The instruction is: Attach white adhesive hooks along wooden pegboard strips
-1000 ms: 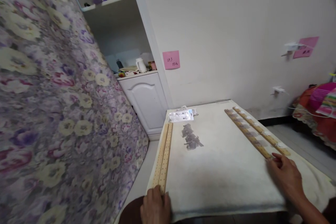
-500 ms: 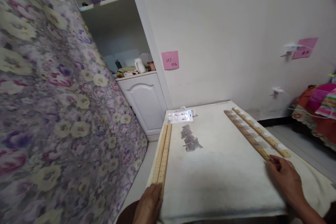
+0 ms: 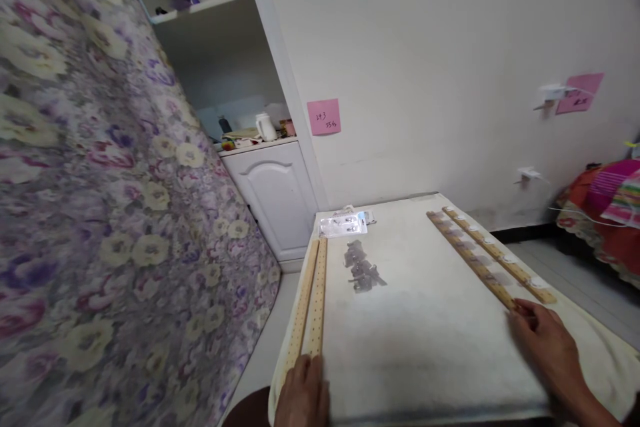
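At the table's left edge, the fingers of my left hand [image 3: 303, 392] close over the near end of a pale wooden strip with holes [image 3: 317, 303]. A second pale strip with holes [image 3: 303, 307] lies just left of it, its near end also by my fingers. My right hand [image 3: 547, 347] pinches the near end of a wooden strip with grey translucent pieces [image 3: 473, 259] along it. Beside that lies another wooden strip with whitish clear pieces [image 3: 523, 275]. Several small grey translucent pieces [image 3: 364, 268] are heaped on the table between my hands.
Clear plastic packaging [image 3: 344, 223] lies at the far left corner of the cloth-covered table [image 3: 415, 340]. A floral curtain [image 3: 150, 213] hangs on the left, near a white cabinet [image 3: 275, 193]. Plugs [image 3: 527, 175] with cables are on the wall at right.
My left hand has moved slightly right and nearer, swinging the near end of the right-hand holed strip away from its neighbour. My right hand has hardly moved.
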Motion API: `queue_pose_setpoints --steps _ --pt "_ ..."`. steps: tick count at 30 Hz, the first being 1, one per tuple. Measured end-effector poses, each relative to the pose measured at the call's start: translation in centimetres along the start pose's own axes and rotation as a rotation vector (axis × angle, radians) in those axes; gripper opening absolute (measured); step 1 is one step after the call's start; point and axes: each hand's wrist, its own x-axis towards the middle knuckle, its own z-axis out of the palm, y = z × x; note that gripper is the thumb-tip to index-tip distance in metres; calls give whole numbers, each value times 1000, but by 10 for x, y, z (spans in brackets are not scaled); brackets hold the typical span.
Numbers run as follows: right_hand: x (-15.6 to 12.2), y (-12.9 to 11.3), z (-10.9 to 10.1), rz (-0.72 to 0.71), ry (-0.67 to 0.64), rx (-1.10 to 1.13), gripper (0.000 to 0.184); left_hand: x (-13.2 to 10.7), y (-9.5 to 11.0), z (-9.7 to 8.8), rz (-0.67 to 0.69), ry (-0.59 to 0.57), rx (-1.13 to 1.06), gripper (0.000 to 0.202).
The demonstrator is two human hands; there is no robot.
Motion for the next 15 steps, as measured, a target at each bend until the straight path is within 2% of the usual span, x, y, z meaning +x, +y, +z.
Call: queue_pose_setpoints --steps 3,5,8,10,11,13,15 --pt "1 0 0 -4 14 15 48 -1 0 13 -108 31 9 39" --pt "2 1 -1 0 35 52 49 3 4 16 -170 4 15 41" --pt "-3 -3 -6 17 71 116 51 10 20 16 -240 -41 37 45" --pt "-12 -14 -8 39 53 171 51 12 36 14 -291 -87 30 50" --pt "-20 -23 -8 56 11 214 50 12 45 14 -323 -119 11 52" --pt "-40 -49 -1 83 -158 351 46 11 61 14 -376 -136 -67 55" --pt "-67 -83 13 53 -443 538 42 7 74 17 -401 -126 -163 56"
